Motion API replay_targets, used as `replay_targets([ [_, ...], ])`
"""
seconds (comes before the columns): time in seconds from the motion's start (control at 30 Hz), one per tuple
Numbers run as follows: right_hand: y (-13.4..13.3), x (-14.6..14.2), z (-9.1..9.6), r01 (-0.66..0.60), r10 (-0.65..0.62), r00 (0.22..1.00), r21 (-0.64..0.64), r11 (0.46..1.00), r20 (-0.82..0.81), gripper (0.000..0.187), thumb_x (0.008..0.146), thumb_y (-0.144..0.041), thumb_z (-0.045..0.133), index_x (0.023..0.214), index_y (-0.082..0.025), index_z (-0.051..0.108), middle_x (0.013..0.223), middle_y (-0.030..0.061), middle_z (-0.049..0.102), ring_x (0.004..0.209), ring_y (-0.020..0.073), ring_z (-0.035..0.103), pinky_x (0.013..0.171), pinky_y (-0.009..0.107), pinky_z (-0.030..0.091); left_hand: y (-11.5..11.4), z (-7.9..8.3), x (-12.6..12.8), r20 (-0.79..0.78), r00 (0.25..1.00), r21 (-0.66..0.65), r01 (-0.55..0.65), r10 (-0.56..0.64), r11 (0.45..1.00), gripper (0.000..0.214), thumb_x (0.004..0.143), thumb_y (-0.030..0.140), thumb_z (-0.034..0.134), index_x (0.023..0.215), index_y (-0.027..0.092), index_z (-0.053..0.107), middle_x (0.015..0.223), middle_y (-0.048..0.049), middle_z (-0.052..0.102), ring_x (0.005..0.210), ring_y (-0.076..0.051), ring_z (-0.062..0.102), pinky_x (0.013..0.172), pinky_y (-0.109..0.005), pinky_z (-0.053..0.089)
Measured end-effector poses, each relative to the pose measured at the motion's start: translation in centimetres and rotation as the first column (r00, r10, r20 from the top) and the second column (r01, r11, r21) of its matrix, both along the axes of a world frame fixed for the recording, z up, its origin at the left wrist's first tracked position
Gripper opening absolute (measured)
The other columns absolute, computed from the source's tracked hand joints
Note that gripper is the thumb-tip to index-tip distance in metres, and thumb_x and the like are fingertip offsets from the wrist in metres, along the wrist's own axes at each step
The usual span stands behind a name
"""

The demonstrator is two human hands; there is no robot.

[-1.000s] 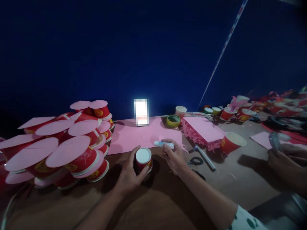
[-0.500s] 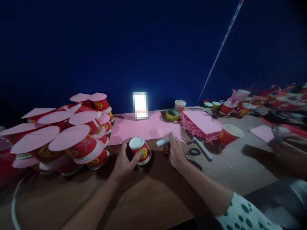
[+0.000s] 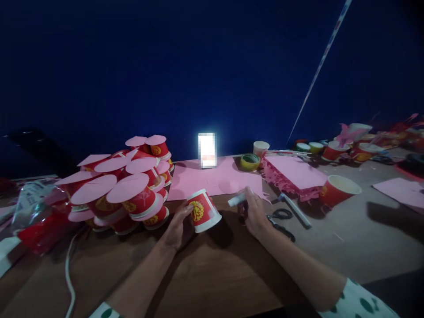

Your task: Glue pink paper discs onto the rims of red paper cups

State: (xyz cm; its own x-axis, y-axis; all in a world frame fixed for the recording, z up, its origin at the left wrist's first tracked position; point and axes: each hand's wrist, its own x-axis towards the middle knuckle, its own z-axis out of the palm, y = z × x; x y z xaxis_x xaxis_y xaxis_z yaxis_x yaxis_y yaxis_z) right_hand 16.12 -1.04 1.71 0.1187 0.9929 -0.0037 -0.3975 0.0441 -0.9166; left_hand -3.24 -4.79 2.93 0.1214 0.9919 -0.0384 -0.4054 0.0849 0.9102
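The tilted red paper cup with a gold emblem [image 3: 208, 212], gripped by the fingers of the left hand [image 3: 178, 226], is best steadied without denting, while the short white tube [image 3: 235, 200], at its two o'clock, is gripped by the right hand [image 3: 255, 214].

No words, brands or numbers can be read. The tilted red cup [image 3: 208, 212] bears a round yellow emblem [image 3: 198, 211] whose pattern gives no legible lettering, and similar yellow marks stand on the stacked red cups [image 3: 141, 204]. The bright screen [image 3: 207, 150] is pixelated, its content masked. Print on the plastic bag [image 3: 33, 199] and any label on the white tube [image 3: 235, 200] are too blurred to make out
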Motion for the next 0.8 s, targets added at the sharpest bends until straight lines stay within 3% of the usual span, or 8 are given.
replay_targets([
  [0.1, -0.1, -0.1, 0.1, -0.037, 0.037, 0.999, -0.005, 0.999, -0.035, 0.039, 0.074, -0.054, 0.063, 0.063, -0.019, 0.048, 0.043, -0.0083, 0.04, 0.036, 0.0062, 0.033, 0.034, 0.019, 0.022, 0.2, -0.1, -0.1, -0.09, 0.995, 0.064, -0.045, 0.051, 0.997, 0.042, 0.078, 0.04, 0.053, 0.113, 0.015, 0.055, 0.105, -0.0111, 0.066, 0.097, -0.026, 0.063, 0.081, -0.041, 0.051],
  [0.17, -0.2, -0.2, 0.3, -0.058, 0.059, 0.998, 0.012, 0.998, -0.034, 0.035, 0.072, -0.05, 0.066, 0.069, -0.02, 0.049, 0.046, -0.0085, 0.041, 0.038, 0.0062, 0.033, 0.036, 0.018, 0.023, 0.4, -0.2, -0.2, -0.252, 0.958, 0.172, -0.094, 0.136, 0.981, 0.048, 0.075, 0.037, 0.06, 0.118, 0.017, 0.051, 0.111, -0.01, 0.064, 0.102, -0.026, 0.06, 0.086, -0.039, 0.049],
  [0.27, -0.3, -0.2, 0.4, -0.066, 0.066, 0.998, 0.032, 0.997, -0.008, 0.033, 0.07, -0.045, 0.071, 0.077, -0.019, 0.052, 0.051, -0.0085, 0.043, 0.041, 0.0059, 0.034, 0.039, 0.017, 0.025, 0.5, -0.3, 0.0, -0.517, 0.817, 0.334, -0.084, 0.257, 0.939, 0.057, 0.071, 0.032, 0.067, 0.122, 0.019, 0.045, 0.118, -0.0097, 0.059, 0.108, -0.025, 0.056, 0.093, -0.04, 0.044],
  [0.37, -0.3, -0.3, 0.3, -0.052, 0.05, 0.998, 0.042, 0.998, 0.045, 0.032, 0.071, -0.045, 0.069, 0.079, -0.019, 0.052, 0.053, -0.0083, 0.042, 0.043, 0.0061, 0.034, 0.04, 0.017, 0.026, 0.3, -0.5, 0.5, -0.665, 0.683, 0.408, -0.007, 0.303, 0.913, 0.056, 0.071, 0.032, 0.066, 0.121, 0.019, 0.045, 0.118, -0.0101, 0.059, 0.109, -0.026, 0.055, 0.095, -0.041, 0.042],
  [0.53, -0.4, 0.0, 0.5, 0.003, -0.04, 0.974, 0.165, 0.986, 0.223, 0.027, 0.079, -0.046, 0.061, 0.078, -0.02, 0.052, 0.056, -0.0069, 0.042, 0.047, 0.0084, 0.036, 0.043, 0.02, 0.029, -0.1, -0.7, 1.1, -0.75, 0.587, 0.44, 0.097, 0.306, 0.893, 0.055, 0.071, 0.03, 0.065, 0.122, 0.02, 0.045, 0.116, -0.0085, 0.062, 0.107, -0.026, 0.057, 0.094, -0.04, 0.043],
  [0.7, -1.5, 0.3, 1.4, -0.032, -0.151, 0.882, 0.376, 0.926, 0.446, 0.017, 0.086, -0.036, 0.052, 0.081, -0.02, 0.054, 0.067, -0.0021, 0.05, 0.058, 0.0116, 0.045, 0.054, 0.023, 0.038, 0.0, -0.7, 1.1, -0.753, 0.563, 0.464, 0.087, 0.34, 0.882, 0.055, 0.07, 0.023, 0.065, 0.121, 0.02, 0.046, 0.116, -0.0078, 0.062, 0.108, -0.025, 0.057, 0.094, -0.038, 0.044],
  [0.8, -1.8, 0.2, 1.6, -0.061, -0.169, 0.851, 0.412, 0.909, 0.498, 0.014, 0.087, -0.033, 0.052, 0.082, -0.02, 0.054, 0.069, -0.0013, 0.051, 0.062, 0.013, 0.047, 0.059, 0.025, 0.039, 0.0, -0.6, 1.2, -0.752, 0.563, 0.462, 0.079, 0.343, 0.883, 0.054, 0.07, 0.025, 0.065, 0.12, 0.02, 0.047, 0.115, -0.0079, 0.063, 0.107, -0.026, 0.058, 0.094, -0.039, 0.044],
])
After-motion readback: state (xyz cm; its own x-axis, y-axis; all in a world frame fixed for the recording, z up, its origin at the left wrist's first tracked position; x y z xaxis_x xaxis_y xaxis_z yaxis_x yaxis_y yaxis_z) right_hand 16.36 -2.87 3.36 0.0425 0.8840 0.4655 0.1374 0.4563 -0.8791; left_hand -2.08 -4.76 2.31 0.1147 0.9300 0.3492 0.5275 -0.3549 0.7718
